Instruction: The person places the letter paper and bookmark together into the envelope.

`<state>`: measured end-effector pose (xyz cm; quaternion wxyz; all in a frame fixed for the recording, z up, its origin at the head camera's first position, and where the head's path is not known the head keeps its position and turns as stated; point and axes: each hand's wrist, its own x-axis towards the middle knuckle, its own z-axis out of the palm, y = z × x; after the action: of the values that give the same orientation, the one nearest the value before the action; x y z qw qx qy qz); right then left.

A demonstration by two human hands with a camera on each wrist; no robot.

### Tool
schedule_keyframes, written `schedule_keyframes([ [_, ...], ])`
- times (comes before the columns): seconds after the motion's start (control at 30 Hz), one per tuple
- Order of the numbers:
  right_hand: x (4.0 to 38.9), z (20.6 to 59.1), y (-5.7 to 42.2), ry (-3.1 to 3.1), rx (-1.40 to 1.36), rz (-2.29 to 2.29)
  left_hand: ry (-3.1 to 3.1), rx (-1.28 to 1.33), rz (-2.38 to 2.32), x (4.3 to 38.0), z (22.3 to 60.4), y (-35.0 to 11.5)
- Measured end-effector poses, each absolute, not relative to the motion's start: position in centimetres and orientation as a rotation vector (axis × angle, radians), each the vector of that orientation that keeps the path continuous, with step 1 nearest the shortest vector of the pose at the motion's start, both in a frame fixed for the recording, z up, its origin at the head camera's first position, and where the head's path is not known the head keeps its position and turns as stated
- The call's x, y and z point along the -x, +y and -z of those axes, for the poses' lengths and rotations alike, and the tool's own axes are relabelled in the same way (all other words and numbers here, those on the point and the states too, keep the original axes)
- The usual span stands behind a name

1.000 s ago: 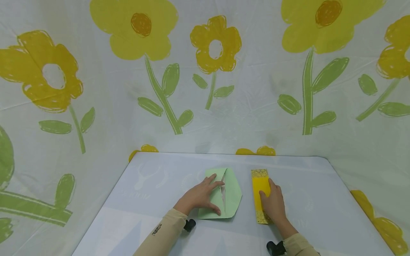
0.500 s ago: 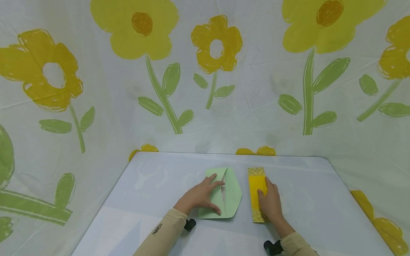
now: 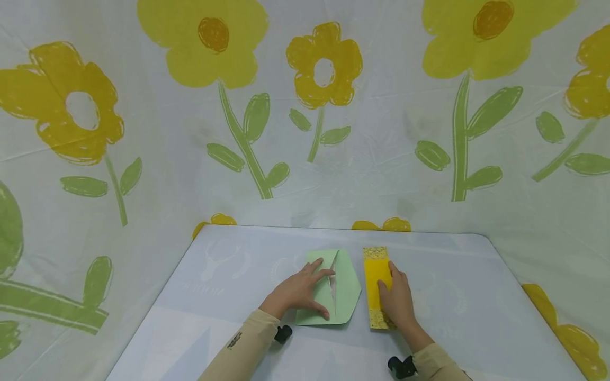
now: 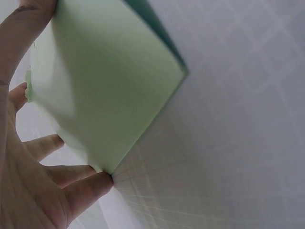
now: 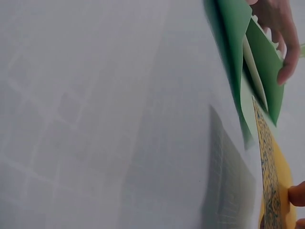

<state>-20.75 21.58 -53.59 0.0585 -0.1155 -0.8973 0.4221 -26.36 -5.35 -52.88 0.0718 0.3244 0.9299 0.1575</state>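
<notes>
My left hand [image 3: 300, 290] holds a light green envelope [image 3: 349, 288], thumb at its near edge and fingers at the far edge. A gap runs along the envelope's opening, with white showing inside, and a pointed flap faces right. In the left wrist view the envelope [image 4: 114, 81] bows up from the surface between thumb and fingertips. My right hand [image 3: 399, 299] grips the right side of a narrow yellow card [image 3: 376, 275] with gold patterned ends. The card stands just right of the flap, apart from it in the head view. The right wrist view shows the card [image 5: 284, 174] tilted.
Both hands work over a pale table [image 3: 229, 296] with faint printed patterns. A white fabric wall [image 3: 381, 180] with large yellow flowers surrounds it at the back and sides. Small black cameras [image 3: 283, 334] sit at the wrists.
My right hand has moved left and slightly away from me with the yellow card, narrowing the gap to the envelope. The left hand and the envelope have stayed in place.
</notes>
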Motion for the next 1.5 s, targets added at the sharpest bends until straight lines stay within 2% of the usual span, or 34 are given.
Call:
schedule_keyframes([
  [1.5, 21.7, 53.5, 19.0, -2.646, 0.297, -1.359, 2.794, -0.939, -0.437, 26.3, 52.4, -5.2],
])
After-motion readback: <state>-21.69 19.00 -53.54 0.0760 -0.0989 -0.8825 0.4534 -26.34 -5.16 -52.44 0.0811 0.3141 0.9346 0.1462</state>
